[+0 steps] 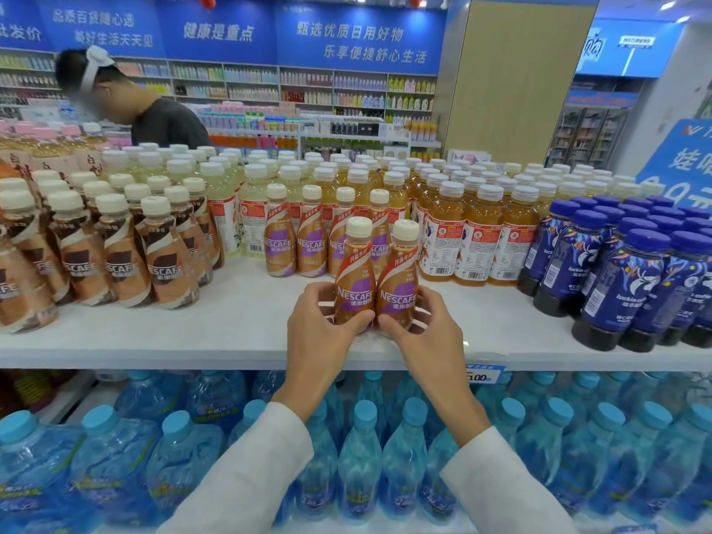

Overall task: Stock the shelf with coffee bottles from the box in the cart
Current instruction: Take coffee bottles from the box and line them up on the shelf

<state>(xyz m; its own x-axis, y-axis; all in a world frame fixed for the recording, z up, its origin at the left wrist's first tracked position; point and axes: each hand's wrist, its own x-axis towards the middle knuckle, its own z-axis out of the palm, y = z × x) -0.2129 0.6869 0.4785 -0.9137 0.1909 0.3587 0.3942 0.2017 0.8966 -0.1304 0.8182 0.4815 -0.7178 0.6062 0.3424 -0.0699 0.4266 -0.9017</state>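
Observation:
Two Nescafe coffee bottles with cream caps and purple-and-tan labels stand side by side near the front of the white shelf (231, 321). My left hand (319, 325) grips the left bottle (354, 275) low down. My right hand (424, 325) grips the right bottle (398, 279) the same way. Behind them stands a row of the same purple-label bottles (296, 240). The box and the cart are out of view.
Brown-label Nescafe bottles (127, 256) fill the shelf's left, orange tea bottles (477, 240) and dark blue bottles (624, 271) its right. Blue water bottles (362, 456) pack the shelf below. A person (154, 113) stands behind the display at the far left.

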